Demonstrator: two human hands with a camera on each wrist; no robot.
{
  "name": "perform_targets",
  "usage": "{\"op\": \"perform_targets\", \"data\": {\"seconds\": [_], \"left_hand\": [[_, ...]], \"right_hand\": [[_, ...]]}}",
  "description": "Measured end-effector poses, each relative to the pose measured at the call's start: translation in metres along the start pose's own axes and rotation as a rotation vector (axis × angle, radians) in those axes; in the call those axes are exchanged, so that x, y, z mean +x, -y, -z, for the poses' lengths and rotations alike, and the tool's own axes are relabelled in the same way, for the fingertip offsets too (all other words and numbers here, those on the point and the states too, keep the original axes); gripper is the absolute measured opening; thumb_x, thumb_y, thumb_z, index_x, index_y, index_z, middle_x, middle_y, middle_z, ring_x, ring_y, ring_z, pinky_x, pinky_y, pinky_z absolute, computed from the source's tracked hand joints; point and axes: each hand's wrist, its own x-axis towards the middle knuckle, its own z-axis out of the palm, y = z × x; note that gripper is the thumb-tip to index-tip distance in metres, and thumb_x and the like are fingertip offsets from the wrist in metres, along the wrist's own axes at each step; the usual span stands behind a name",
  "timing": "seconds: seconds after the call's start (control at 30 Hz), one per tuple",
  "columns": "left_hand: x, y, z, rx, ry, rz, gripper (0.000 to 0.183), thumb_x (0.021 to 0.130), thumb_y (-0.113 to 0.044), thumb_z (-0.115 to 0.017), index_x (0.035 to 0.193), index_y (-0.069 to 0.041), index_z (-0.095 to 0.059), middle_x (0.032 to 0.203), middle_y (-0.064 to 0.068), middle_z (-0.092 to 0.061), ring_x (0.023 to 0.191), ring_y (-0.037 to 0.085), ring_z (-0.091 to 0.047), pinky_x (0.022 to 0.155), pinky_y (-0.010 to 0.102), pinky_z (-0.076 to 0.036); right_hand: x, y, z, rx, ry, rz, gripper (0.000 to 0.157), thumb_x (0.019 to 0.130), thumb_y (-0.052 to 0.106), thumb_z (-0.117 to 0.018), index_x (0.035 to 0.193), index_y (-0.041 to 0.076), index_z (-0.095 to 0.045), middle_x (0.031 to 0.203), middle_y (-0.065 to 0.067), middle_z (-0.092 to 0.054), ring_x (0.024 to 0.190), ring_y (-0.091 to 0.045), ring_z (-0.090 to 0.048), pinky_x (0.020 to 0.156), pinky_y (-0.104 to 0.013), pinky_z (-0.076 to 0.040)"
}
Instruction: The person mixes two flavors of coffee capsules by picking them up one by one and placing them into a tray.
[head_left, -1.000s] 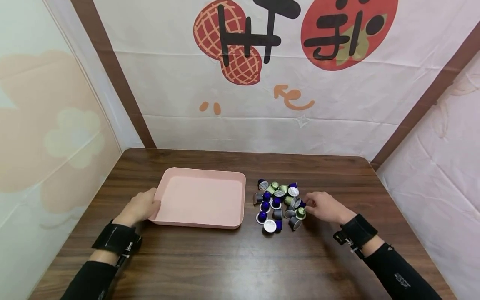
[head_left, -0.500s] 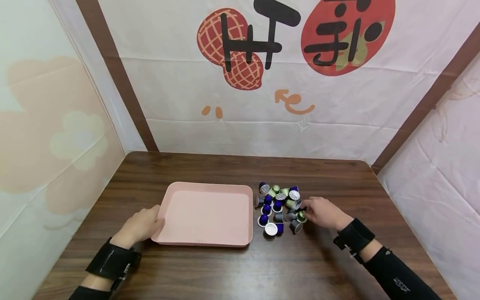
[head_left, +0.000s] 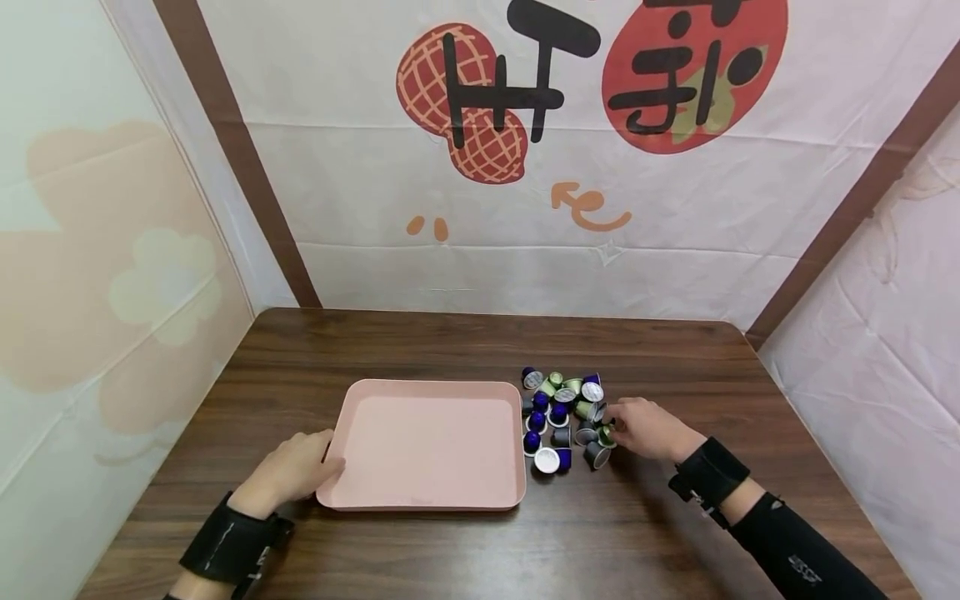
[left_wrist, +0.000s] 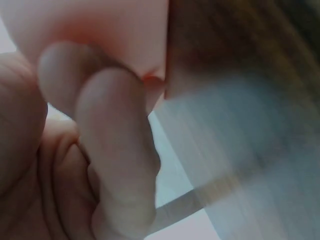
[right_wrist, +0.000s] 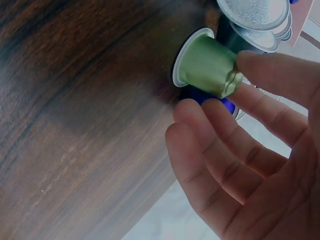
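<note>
My left hand (head_left: 296, 467) grips the left edge of a pink rectangular tray (head_left: 431, 446), thumb above the rim; in the left wrist view, curled fingers (left_wrist: 117, 135) lie at the tray's underside. The tray's right edge now meets a cluster of coffee capsules (head_left: 561, 435) in blue, green and grey. At that cluster's right side is my right hand (head_left: 652, 429), fingers loosely bent. In the right wrist view a green coffee capsule (right_wrist: 207, 65) stands rim-down, with thumb and index fingertips right at its base. Behind the fingers a blue capsule (right_wrist: 210, 97) is partly hidden.
Everything rests on a dark wooden table (head_left: 420, 342). A printed white cloth (head_left: 360, 183) hangs behind its far edge, with further cloths at the left and right. Grey capsules with silver lids (right_wrist: 255, 12) sit beside the green one.
The left hand has drawn the tray nearer to me and rightward, up against the capsules. The right hand has stayed about in place by the cluster. The head view has tilted slightly.
</note>
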Motion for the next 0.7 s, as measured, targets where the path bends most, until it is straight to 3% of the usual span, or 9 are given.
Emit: {"op": "perform_targets", "data": {"seconds": [0.23,0.4,0.53,0.7], "left_hand": [[0.010,-0.002,0.012,-0.084,0.087,0.050,0.034,0.090,-0.021,-0.060,0.114,0.003,-0.059,0.054,0.003,-0.053,0.041,0.016,-0.054,0.046,0.029,-0.044],[0.019,-0.003,0.018,-0.121,0.087,0.046,0.024,0.088,-0.017,-0.062,0.104,0.001,-0.060,0.055,0.003,-0.054,0.044,0.015,-0.056,0.047,0.028,-0.046],[0.024,-0.003,0.016,-0.163,0.100,0.055,0.008,0.086,-0.012,-0.062,0.087,-0.004,-0.058,0.056,0.004,-0.055,0.044,0.015,-0.056,0.045,0.028,-0.047],[0.029,-0.001,0.015,-0.144,0.092,0.087,0.013,0.084,-0.011,-0.061,0.075,-0.006,-0.053,0.053,0.004,-0.055,0.043,0.014,-0.056,0.044,0.027,-0.047]], "right_hand": [[0.002,0.002,-0.002,0.021,0.012,-0.051,0.012,0.079,0.003,-0.069,0.088,0.007,-0.063,0.082,0.002,-0.055,0.067,-0.009,-0.046,0.058,-0.027,-0.042],[0.003,0.001,-0.005,0.021,0.036,-0.097,0.016,0.075,0.005,-0.072,0.081,0.009,-0.058,0.075,0.004,-0.052,0.063,-0.010,-0.045,0.055,-0.027,-0.041],[0.003,0.001,-0.009,0.002,0.031,-0.114,0.018,0.073,0.006,-0.074,0.080,0.010,-0.058,0.073,0.004,-0.052,0.062,-0.010,-0.045,0.055,-0.027,-0.041],[0.003,0.001,-0.012,-0.009,0.012,-0.079,0.016,0.072,0.003,-0.073,0.081,0.010,-0.061,0.076,0.003,-0.055,0.065,-0.011,-0.046,0.057,-0.029,-0.042]]}}
